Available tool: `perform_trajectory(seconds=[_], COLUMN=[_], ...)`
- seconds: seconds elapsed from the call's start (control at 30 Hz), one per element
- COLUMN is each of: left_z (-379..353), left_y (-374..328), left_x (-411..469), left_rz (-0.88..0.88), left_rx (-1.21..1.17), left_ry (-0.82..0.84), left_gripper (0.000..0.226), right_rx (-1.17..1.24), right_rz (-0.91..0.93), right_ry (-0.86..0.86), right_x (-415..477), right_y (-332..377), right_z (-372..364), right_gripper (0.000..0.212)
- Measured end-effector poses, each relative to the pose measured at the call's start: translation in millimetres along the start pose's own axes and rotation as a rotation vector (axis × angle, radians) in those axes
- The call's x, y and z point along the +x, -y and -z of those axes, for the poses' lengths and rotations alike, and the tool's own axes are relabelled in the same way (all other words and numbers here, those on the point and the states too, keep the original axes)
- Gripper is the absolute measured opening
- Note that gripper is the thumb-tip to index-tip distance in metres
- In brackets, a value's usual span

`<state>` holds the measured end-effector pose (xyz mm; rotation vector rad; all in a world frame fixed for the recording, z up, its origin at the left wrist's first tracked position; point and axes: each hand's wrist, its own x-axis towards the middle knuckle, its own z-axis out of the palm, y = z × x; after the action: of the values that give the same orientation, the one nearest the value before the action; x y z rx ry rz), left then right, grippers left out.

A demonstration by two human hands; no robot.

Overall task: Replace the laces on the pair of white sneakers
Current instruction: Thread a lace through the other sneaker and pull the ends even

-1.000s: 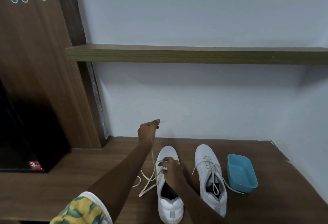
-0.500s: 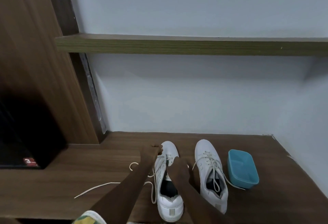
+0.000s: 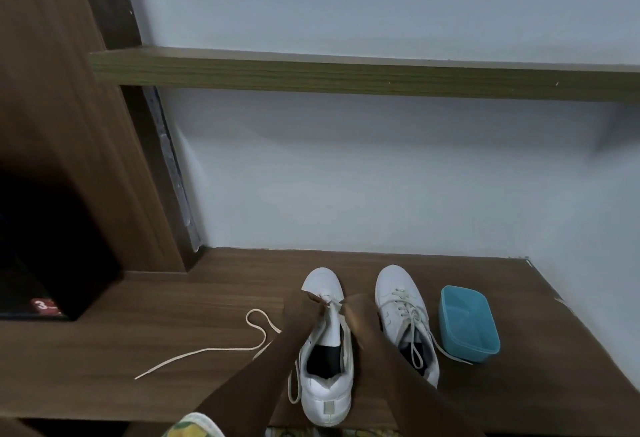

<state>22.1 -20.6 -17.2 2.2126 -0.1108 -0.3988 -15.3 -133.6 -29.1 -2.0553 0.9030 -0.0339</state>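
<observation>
White leather shows on both shoes, which are set side by side on the wooden desk (image 3: pixel 156 301) with toes toward the wall. The mostly unlaced sneaker (image 3: pixel 325 391) is worked at its front eyelets. There the cream lace (image 3: pixel 207 351) is pinched by the left hand (image 3: pixel 299 312) and by the right hand (image 3: pixel 358 315). Each grip is closed on the lace, and the fingertips are brought close together over the tongue. The free length of the lace is trailed in a loop across the desk to the left. The laced sneaker (image 3: pixel 398 294) is placed just to the right, and a blue tub (image 3: pixel 465 319) is stood just beside it. A wooden shelf (image 3: pixel 346 74) is fixed to the wall above.
</observation>
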Motion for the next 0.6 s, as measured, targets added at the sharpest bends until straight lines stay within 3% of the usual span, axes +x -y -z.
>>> perform_trajectory(seconds=[0.1,0.17,0.33,0.6], left_z=[-6.9,-10.8,-19.0,-22.7], left_y=[2.6,4.2,10.6,7.3], left_x=[-1.2,-2.2,-1.4,-1.1], left_rz=[-0.007,0.011,0.052,0.047], left_rx=[-0.028,-0.076,-0.293,-0.32], left_ry=[-0.034,-0.05,-0.079,-0.094], left_gripper=[0.017,0.016,0.009,0.008], right_rx=[0.016,-0.046,0.114,0.177], right_rz=[0.03,0.028,-0.031,-0.016], right_ry=[0.123,0.176,0.161,0.187], right_x=[-2.4,-2.2,-2.2,-8.3], right_y=[2.0,3.2,1.1,-1.1], right_z=[8.5,12.3,11.1,14.6], right_gripper=[0.013,0.018,0.026,0.019])
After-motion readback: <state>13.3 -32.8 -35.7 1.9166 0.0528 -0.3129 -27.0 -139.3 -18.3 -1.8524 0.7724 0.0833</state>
